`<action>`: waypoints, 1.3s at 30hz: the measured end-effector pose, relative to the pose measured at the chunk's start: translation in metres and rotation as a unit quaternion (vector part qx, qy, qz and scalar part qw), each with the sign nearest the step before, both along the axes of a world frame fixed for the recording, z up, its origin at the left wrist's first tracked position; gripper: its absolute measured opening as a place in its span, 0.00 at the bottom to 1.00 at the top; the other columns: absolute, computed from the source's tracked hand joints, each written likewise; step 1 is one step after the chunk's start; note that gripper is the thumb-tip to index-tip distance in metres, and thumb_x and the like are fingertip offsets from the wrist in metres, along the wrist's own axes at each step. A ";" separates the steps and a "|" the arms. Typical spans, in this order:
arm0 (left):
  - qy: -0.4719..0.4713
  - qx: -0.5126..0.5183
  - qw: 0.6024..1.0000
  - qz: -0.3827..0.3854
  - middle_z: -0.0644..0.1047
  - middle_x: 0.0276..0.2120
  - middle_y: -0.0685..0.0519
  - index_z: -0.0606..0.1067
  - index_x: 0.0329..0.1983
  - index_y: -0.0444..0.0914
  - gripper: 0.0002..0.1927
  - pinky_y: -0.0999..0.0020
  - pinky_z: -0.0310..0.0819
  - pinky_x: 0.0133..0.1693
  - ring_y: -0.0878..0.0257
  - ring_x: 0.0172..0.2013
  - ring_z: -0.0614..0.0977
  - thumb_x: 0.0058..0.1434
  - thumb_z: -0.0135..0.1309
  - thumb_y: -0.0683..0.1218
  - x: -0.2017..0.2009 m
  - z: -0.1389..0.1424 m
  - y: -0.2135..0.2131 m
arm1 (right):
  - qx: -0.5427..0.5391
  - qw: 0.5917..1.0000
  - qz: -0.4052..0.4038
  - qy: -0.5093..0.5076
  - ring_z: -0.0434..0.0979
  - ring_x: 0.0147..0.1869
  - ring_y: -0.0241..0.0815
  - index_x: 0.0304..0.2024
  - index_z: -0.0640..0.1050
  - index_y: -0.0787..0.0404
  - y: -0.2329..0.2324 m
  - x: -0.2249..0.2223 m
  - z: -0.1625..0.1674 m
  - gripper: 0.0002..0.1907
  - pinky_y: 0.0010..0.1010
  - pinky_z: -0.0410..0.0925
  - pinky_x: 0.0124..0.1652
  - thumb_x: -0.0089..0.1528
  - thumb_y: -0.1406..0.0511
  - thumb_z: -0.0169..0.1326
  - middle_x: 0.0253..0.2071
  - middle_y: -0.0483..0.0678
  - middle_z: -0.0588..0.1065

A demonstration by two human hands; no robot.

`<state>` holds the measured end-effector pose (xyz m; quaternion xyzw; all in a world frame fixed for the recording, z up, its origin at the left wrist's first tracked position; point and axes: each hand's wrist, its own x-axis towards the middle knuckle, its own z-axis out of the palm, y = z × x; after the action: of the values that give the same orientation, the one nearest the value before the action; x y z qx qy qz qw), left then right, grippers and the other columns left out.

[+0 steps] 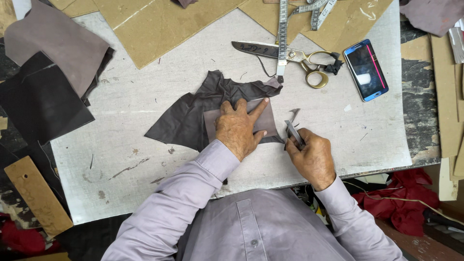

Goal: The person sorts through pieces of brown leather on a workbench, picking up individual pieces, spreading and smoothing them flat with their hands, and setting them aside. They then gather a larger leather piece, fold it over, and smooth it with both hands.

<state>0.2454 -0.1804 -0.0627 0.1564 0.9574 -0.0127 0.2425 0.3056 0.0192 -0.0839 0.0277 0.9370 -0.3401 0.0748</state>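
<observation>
A single head-worn camera looks steeply down from above the person's chest onto the grey work slab, fairly near. The slab fills most of the view; its far edge runs out at the top, and floor clutter shows beyond its right edge.

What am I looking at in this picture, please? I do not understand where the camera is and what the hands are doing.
The camera sits on a person's head and looks down, so you see their own arms in grey sleeves. The left hand presses a stiff pattern piece flat on dark leather. The right hand holds a small metal blade at the pattern's edge. On the grey worktable also lie large scissors, a measuring tape, a phone and cardboard sheets.
</observation>
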 end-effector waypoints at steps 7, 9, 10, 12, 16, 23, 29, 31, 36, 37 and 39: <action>0.001 0.002 1.000 0.010 0.64 0.57 0.43 0.45 0.77 0.64 0.43 0.63 0.84 0.27 0.42 0.57 0.69 0.62 0.47 0.73 0.001 -0.002 0.005 | 0.028 0.994 -0.013 0.109 0.81 0.28 0.43 0.34 0.79 0.69 -0.014 0.005 0.010 0.07 0.32 0.72 0.29 0.56 0.71 0.65 0.28 0.54 0.79; 0.007 0.002 1.000 0.013 0.64 0.57 0.43 0.46 0.76 0.64 0.44 0.63 0.84 0.26 0.42 0.57 0.69 0.61 0.48 0.73 0.001 -0.003 0.005 | 0.009 0.984 -0.012 0.178 0.80 0.29 0.43 0.38 0.81 0.70 -0.019 0.003 0.013 0.09 0.31 0.72 0.29 0.57 0.71 0.65 0.32 0.56 0.78; 0.010 0.003 1.000 0.013 0.64 0.57 0.43 0.46 0.76 0.64 0.44 0.64 0.84 0.26 0.41 0.57 0.69 0.61 0.48 0.73 0.002 -0.003 0.005 | -0.019 0.988 -0.013 0.152 0.80 0.28 0.42 0.38 0.82 0.68 -0.023 0.001 0.013 0.08 0.31 0.71 0.28 0.57 0.71 0.65 0.31 0.54 0.79; 0.009 0.003 1.000 0.012 0.65 0.57 0.43 0.47 0.77 0.64 0.44 0.64 0.83 0.25 0.42 0.57 0.70 0.61 0.48 0.74 0.003 -0.004 0.005 | -0.077 0.992 -0.015 0.099 0.79 0.25 0.40 0.39 0.84 0.66 -0.028 -0.006 0.011 0.07 0.31 0.70 0.25 0.59 0.69 0.65 0.29 0.52 0.80; 0.000 0.040 0.999 0.021 0.66 0.56 0.43 0.47 0.76 0.63 0.44 0.62 0.85 0.28 0.40 0.59 0.70 0.61 0.52 0.70 0.003 -0.003 -0.002 | -0.041 0.997 0.022 0.068 0.81 0.27 0.38 0.39 0.85 0.62 -0.032 -0.017 0.001 0.09 0.28 0.72 0.27 0.57 0.66 0.67 0.32 0.49 0.82; 0.013 0.200 0.979 -0.044 0.71 0.56 0.47 0.64 0.72 0.53 0.43 0.61 0.77 0.51 0.49 0.53 0.75 0.54 0.61 0.37 -0.008 -0.016 -0.076 | -0.024 0.994 0.047 0.091 0.81 0.29 0.41 0.39 0.86 0.60 -0.031 -0.020 -0.007 0.10 0.30 0.72 0.29 0.56 0.64 0.68 0.32 0.50 0.82; -0.008 0.263 0.959 -0.105 0.72 0.50 0.52 0.75 0.64 0.50 0.39 0.64 0.74 0.54 0.54 0.51 0.74 0.48 0.61 0.30 -0.019 -0.027 -0.118 | 0.077 0.986 0.109 0.098 0.81 0.30 0.47 0.48 0.83 0.62 -0.047 -0.021 0.022 0.17 0.35 0.71 0.30 0.58 0.62 0.67 0.34 0.54 0.81; -0.044 0.271 0.955 -0.113 0.70 0.50 0.51 0.73 0.63 0.49 0.43 0.63 0.72 0.55 0.53 0.50 0.73 0.41 0.67 0.33 -0.025 -0.026 -0.122 | 0.072 0.974 0.179 0.115 0.82 0.35 0.48 0.52 0.81 0.62 -0.054 -0.021 0.033 0.18 0.36 0.73 0.33 0.60 0.64 0.64 0.38 0.54 0.80; -0.079 0.235 0.960 -0.128 0.70 0.52 0.53 0.71 0.66 0.51 0.45 0.69 0.72 0.57 0.56 0.51 0.74 0.43 0.66 0.32 -0.032 -0.023 -0.124 | 0.008 0.940 0.328 0.098 0.81 0.32 0.46 0.47 0.84 0.54 -0.095 -0.014 0.029 0.16 0.35 0.73 0.30 0.57 0.72 0.59 0.38 0.47 0.81; -0.069 0.232 0.962 -0.130 0.70 0.52 0.53 0.71 0.66 0.51 0.45 0.71 0.73 0.58 0.56 0.52 0.74 0.45 0.66 0.31 -0.033 -0.023 -0.124 | 0.009 0.933 0.339 0.117 0.79 0.31 0.44 0.48 0.85 0.53 -0.106 -0.015 0.023 0.18 0.34 0.73 0.29 0.57 0.74 0.58 0.37 0.47 0.80; -0.067 0.224 0.963 -0.133 0.69 0.55 0.52 0.70 0.66 0.51 0.46 0.70 0.72 0.58 0.55 0.54 0.73 0.42 0.67 0.32 -0.033 -0.026 -0.124 | 0.009 0.919 0.362 0.154 0.77 0.30 0.41 0.50 0.85 0.52 -0.127 -0.017 0.008 0.23 0.32 0.72 0.27 0.57 0.78 0.56 0.34 0.46 0.78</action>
<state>0.2128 -0.3043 -0.0885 0.3331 0.8881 0.1801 0.2607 0.2882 -0.1077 -0.0763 -0.3659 0.8859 -0.2812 0.0472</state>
